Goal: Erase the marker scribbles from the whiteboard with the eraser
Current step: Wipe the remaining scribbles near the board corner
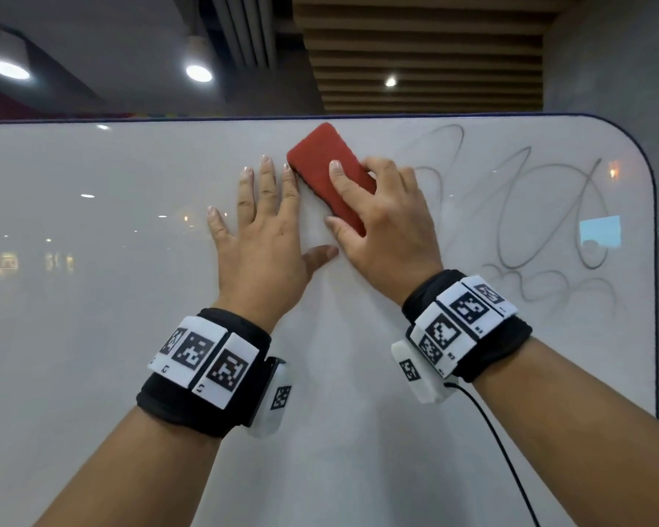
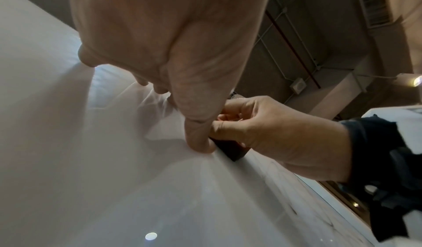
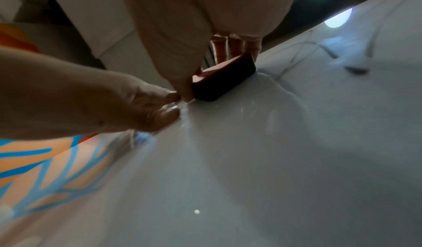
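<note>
A red eraser lies flat against the whiteboard near its top edge, tilted with its upper end to the left. My right hand grips it, thumb on its lower left side and fingers over its top and right side. My left hand presses flat on the board just left of the eraser, fingers spread and straight. Grey marker scribbles loop across the board's upper right part. In the right wrist view the eraser sits on the board under my fingers, with scribbles beyond it.
The board's dark rounded frame runs down the right side, with a grey wall beyond. Above the board's top edge are ceiling lights and wooden slats. A black cable hangs from my right wristband. The board's left half shows only reflections.
</note>
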The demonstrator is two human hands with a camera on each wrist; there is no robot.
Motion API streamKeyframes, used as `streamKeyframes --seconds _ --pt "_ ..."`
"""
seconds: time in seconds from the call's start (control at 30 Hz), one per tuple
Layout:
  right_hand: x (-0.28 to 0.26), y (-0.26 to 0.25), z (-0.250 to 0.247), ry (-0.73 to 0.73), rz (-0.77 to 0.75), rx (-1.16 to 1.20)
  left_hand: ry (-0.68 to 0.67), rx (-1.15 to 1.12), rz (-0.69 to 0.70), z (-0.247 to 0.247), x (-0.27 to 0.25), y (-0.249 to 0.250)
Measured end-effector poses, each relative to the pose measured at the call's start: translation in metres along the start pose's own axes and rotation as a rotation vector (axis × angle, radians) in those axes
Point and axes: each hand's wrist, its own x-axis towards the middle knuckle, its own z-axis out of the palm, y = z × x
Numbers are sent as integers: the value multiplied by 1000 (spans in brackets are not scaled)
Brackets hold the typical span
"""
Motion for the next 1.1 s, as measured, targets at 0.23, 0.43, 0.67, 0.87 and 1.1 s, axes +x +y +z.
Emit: streamKeyframes --seconds 0.23,0.43,0.67,0.87,1.1 --pt "5 11 -4 121 206 -4 -15 3 1 1 -1 -2" --pt "-36 20 -6 0 -10 -9 -42 -9 2 3 -4 -3" --pt "-43 27 -9 82 190 -13 -77 -11 -7 3 -6 -3" --pt "-31 49 -21 3 39 -60 -70 -10 -14 1 -8 -1" --pt "-30 32 -19 -27 80 -41 -41 42 -14 -8 -4 15"
